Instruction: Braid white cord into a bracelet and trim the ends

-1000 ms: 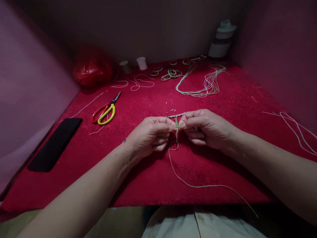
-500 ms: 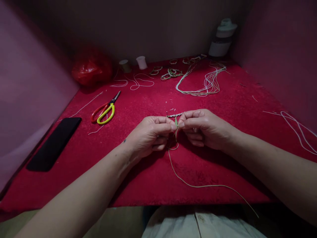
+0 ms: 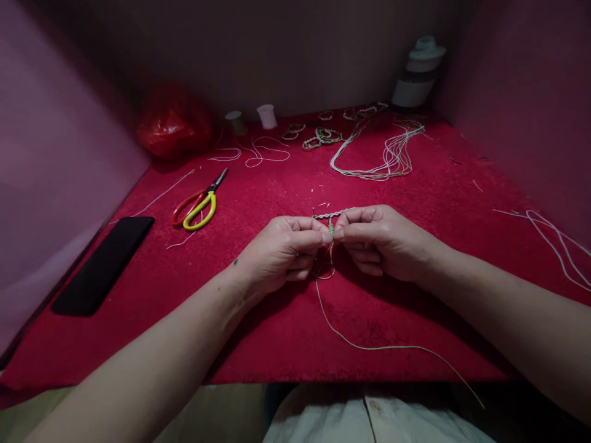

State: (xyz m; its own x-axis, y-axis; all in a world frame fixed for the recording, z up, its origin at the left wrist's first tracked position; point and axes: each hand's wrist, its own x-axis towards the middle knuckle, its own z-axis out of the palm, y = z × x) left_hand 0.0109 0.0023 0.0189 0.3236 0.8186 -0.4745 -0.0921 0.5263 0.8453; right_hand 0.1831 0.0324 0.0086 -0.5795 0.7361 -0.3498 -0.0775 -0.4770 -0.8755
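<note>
Between my two hands is a small piece of knotted green cord (image 3: 331,229), joined at its top to a white braided cord (image 3: 329,215). My left hand (image 3: 295,246) pinches the lower end of the green knots from the left, thumb against forefinger. From the other side my right hand (image 3: 372,237) pinches at the same spot, its fingers also close to the white braid. A loose tan cord (image 3: 339,335) loops below the fingertips and trails over the table's front edge. The fingertips partly hide the knots.
Red-and-yellow-handled scissors (image 3: 201,206) and a black phone (image 3: 104,264) lie left on the red cloth (image 3: 258,344). Behind are a red plastic bag (image 3: 173,126), thread spools (image 3: 266,117), braided loops (image 3: 323,138), a cord bundle (image 3: 372,172) and a bottle (image 3: 415,77).
The whole view has shifted slightly. Both hands keep their pinch on the knotted cord, with hardly any movement of their own.
</note>
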